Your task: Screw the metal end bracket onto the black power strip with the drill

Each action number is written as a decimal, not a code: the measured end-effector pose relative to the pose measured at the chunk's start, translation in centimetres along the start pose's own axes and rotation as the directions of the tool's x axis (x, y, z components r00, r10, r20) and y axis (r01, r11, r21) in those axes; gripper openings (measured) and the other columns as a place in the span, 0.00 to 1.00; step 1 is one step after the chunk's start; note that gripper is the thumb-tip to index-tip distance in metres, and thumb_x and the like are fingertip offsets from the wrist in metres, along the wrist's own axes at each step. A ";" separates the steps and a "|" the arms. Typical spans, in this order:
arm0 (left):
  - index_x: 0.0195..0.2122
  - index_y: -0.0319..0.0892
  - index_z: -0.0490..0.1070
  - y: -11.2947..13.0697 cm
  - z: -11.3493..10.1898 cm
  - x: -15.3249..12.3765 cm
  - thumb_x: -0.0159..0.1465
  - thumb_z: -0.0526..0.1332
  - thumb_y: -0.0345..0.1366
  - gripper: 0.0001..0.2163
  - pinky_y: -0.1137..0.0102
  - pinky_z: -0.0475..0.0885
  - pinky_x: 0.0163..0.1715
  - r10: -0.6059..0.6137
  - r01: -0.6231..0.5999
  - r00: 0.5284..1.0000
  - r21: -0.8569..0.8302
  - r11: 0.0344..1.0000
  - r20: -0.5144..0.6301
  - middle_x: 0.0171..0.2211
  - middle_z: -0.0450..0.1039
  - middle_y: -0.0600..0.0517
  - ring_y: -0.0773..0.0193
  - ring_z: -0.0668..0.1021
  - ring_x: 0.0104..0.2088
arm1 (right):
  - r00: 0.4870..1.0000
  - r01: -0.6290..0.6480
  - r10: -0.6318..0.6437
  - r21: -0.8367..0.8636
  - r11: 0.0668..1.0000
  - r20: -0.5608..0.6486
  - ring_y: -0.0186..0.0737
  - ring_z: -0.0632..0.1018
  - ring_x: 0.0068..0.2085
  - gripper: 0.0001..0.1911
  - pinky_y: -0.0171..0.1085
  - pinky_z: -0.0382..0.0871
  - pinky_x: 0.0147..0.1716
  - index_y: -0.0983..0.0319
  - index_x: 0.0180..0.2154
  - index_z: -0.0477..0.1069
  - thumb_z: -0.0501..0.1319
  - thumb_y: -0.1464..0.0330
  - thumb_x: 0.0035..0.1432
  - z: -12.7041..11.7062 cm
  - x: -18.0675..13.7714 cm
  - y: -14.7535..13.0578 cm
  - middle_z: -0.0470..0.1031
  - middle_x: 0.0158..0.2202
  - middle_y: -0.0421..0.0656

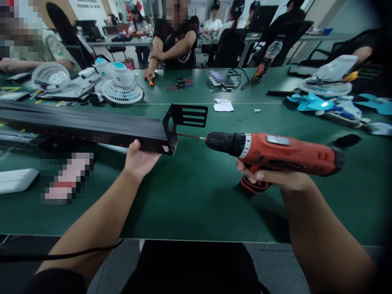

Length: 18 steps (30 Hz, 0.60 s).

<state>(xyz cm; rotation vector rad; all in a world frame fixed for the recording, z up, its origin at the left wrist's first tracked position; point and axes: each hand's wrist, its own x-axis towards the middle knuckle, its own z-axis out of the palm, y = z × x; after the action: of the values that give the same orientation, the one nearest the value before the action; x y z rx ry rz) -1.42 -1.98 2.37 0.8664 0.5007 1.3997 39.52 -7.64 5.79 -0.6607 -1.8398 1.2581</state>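
My left hand (141, 160) is closed round the underside of a long black metal channel (122, 128), its thumb on the near face. A black slotted bracket (191, 115) stands at the channel's right end. In my right hand (269, 176) is an orange and black cordless drill (288, 151), lying level and pointing left. From its black chuck (219, 141) a long thin bit (191, 136) reaches to the end of the channel by the bracket. Whether the tip sits in a screw there is hidden.
White fans (122, 87) stand at the back left, with blue fan blades (309, 102) at the right. A bottle (266, 61), wires (182, 83) and white paper (223, 105) lie or stand across the green table (196, 204). A person (176, 41) sits opposite.
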 end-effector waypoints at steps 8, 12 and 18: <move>0.64 0.50 0.80 0.0 0.1 0.0 0.59 0.81 0.50 0.32 0.58 0.86 0.51 0.002 -0.002 1.000 -0.024 1.000 -0.006 0.59 0.87 0.44 0.40 0.84 0.65 | 1.000 -0.003 0.003 0.018 1.000 -0.009 0.36 0.79 0.26 0.15 0.36 0.78 0.23 0.56 0.52 0.86 0.78 0.59 0.67 0.2 0.2 -0.4 0.86 0.40 0.46; 0.64 0.49 0.79 0.1 0.3 0.0 0.57 0.83 0.50 0.35 0.62 0.86 0.48 -0.004 0.004 1.000 -0.030 1.000 0.001 0.57 0.87 0.45 0.43 0.84 0.64 | 1.000 -0.001 0.001 0.001 1.000 -0.002 0.38 0.80 0.28 0.16 0.36 0.79 0.23 0.57 0.52 0.86 0.78 0.58 0.67 0.0 0.0 -0.1 0.86 0.40 0.47; 0.62 0.48 0.80 -0.1 0.1 0.0 0.57 0.82 0.53 0.34 0.56 0.84 0.58 0.007 -0.007 1.000 0.006 1.000 -0.019 0.57 0.88 0.44 0.39 0.79 0.70 | 0.999 -0.037 0.037 -0.002 0.999 0.010 0.39 0.78 0.26 0.16 0.39 0.78 0.22 0.53 0.53 0.87 0.78 0.57 0.66 -0.2 -0.1 -0.1 0.85 0.41 0.47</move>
<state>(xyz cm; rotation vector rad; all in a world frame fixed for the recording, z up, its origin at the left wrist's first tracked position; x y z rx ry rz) -1.28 -1.94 2.34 0.8608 0.5166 1.4149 39.75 -7.66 5.93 -0.6939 -1.8453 1.2862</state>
